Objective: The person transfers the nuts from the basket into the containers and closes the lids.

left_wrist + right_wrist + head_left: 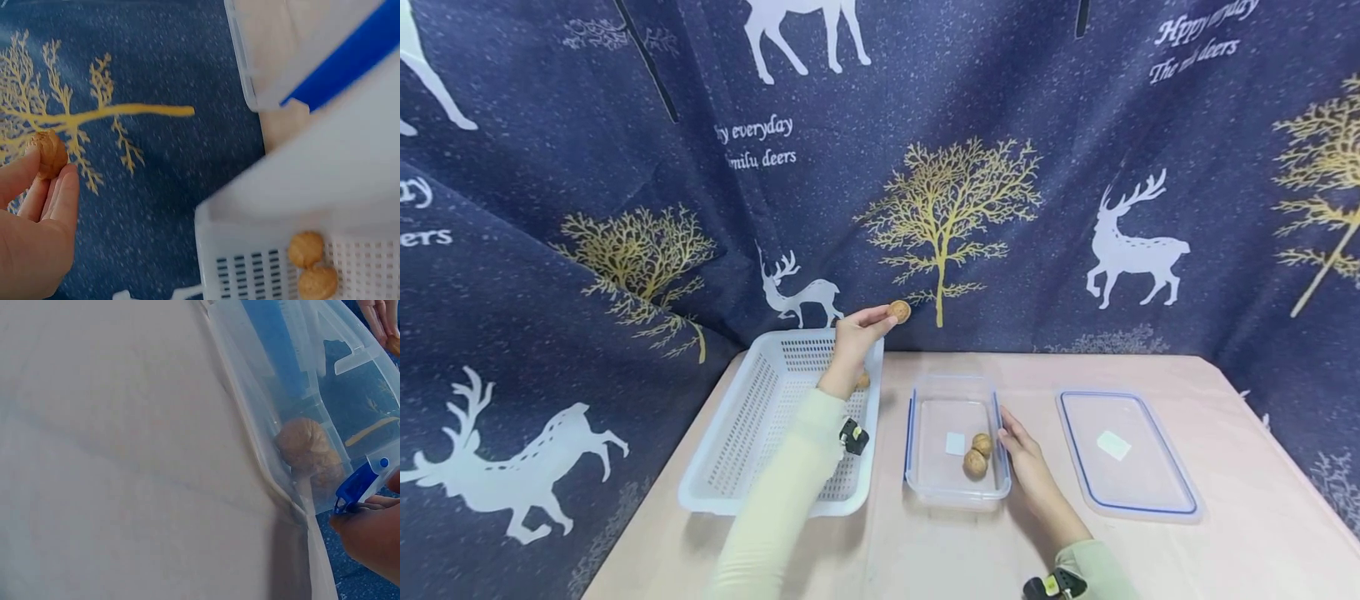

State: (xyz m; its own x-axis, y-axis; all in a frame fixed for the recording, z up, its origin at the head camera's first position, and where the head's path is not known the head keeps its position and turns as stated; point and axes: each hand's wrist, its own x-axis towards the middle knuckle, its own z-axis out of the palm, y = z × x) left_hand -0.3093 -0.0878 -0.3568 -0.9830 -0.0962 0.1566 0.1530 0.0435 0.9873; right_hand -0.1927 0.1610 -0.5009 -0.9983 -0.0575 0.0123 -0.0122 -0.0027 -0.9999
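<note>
A walnut (899, 312) is pinched between the thumb and fingertips of my left hand (857, 343), raised over the back right of the white basket (706, 467). Two walnuts (312, 265) lie together inside that basket in the left wrist view; the left arm partly covers them in the head view. To the right stands a clear plastic container (951, 493) with blue-edged sides. Inside it, two walnuts (976, 462) sit together at the front right. My right hand (1033, 471) touches the container's right side, beside a blue clip (359, 486), its fingers fairly straight.
A clear lid (1138, 492) with a blue seal lies flat on the table at the right. Pale cloth covers the table (940, 558). A dark blue printed curtain (1000, 100) hangs right behind the table's back edge.
</note>
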